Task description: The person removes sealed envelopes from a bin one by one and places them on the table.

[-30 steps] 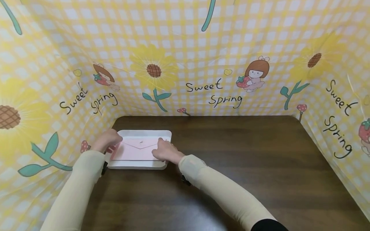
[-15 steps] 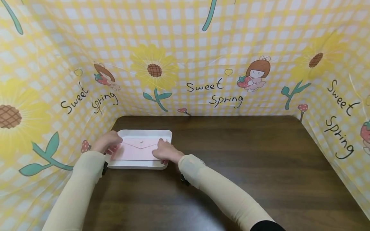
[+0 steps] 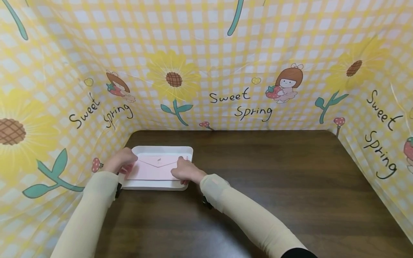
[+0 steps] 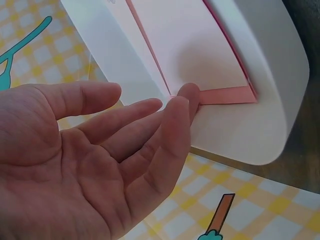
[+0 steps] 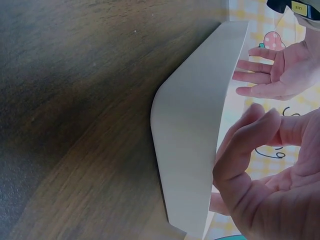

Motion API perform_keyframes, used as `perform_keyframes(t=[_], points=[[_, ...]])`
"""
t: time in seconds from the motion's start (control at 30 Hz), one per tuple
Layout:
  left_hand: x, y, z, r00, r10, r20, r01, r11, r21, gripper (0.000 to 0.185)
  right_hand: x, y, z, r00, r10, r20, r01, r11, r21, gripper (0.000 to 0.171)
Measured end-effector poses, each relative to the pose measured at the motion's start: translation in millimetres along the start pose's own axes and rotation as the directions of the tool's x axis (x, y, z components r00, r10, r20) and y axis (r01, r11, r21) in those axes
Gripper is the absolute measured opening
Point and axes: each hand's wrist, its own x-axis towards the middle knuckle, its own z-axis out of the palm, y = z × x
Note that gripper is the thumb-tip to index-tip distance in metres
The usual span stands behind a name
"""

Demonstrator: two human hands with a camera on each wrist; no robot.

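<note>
A pink envelope point(image 3: 151, 169) lies flap up in a shallow white tray point(image 3: 155, 185) at the table's left rear. My left hand point(image 3: 122, 160) is at the envelope's left end. In the left wrist view this hand point(image 4: 150, 125) is open with straight fingers, and one fingertip touches the edge of the envelope point(image 4: 190, 45) inside the tray point(image 4: 260, 130). My right hand point(image 3: 184, 171) lies over the envelope's right end. From the right wrist, its fingers point(image 5: 250, 145) bend loosely over the tray's wall point(image 5: 192, 130), which hides their contact with the envelope.
The dark wooden table point(image 3: 274, 186) stretches to the right and front of the tray. A yellow checked cloth with sunflowers point(image 3: 174, 79) walls in the table at the back and both sides, close to the tray's left edge.
</note>
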Motion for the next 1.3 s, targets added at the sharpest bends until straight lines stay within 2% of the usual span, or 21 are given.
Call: perform_keyframes(t=[0.07,0.13,0.17,0.3,0.4,0.63,0.77,1.03,1.3], points=[[0.2,0.6,0.1,1.0,-0.003,-0.004,0.003,1.0,0.0,0.014,20.6,12.6,10.1,1.0,-0.001,-0.01,0.001,1.0,0.002,0.043],[0.9,0.7,0.1,1.0,-0.005,-0.003,0.005,1.0,0.004,0.014,13.6,5.2,6.3,1.0,0.013,-0.005,-0.013,1.0,-0.005,0.044],[1.0,1.0,0.2,1.0,-0.005,-0.002,0.005,1.0,0.006,0.015,18.8,8.4,8.6,1.0,0.014,-0.007,-0.014,1.0,0.001,0.045],[2.4,1.6,1.2,1.0,-0.014,-0.011,0.014,1.0,0.027,0.021,-4.8,-4.4,-2.3,1.0,0.012,-0.021,-0.012,1.0,-0.006,0.046],[2.7,2.5,1.9,1.0,-0.02,-0.019,0.021,0.999,0.039,0.024,-4.4,-2.3,-3.9,1.0,0.01,-0.008,-0.01,1.0,0.012,0.047],[3.3,2.1,0.6,1.0,-0.007,-0.009,0.008,0.999,0.038,0.024,-37.9,-23.6,-22.0,1.0,0.01,0.013,-0.01,1.0,0.026,0.049],[5.4,1.4,1.0,1.0,-0.019,-0.016,0.02,0.999,0.038,0.023,-43.5,-25.6,-23.2,1.0,0.0,0.006,0.0,1.0,0.022,0.046],[7.9,-1.9,3.5,1.0,-0.006,-0.022,0.007,0.998,0.067,0.018,-43.3,-24.7,-20.4,1.0,0.004,0.01,-0.004,0.999,0.033,0.045],[10.0,-5.9,5.0,1.0,0.017,-0.018,-0.016,0.995,0.095,0.024,-31.9,-18.4,-15.2,1.0,0.009,0.023,-0.01,0.998,0.055,0.044]])
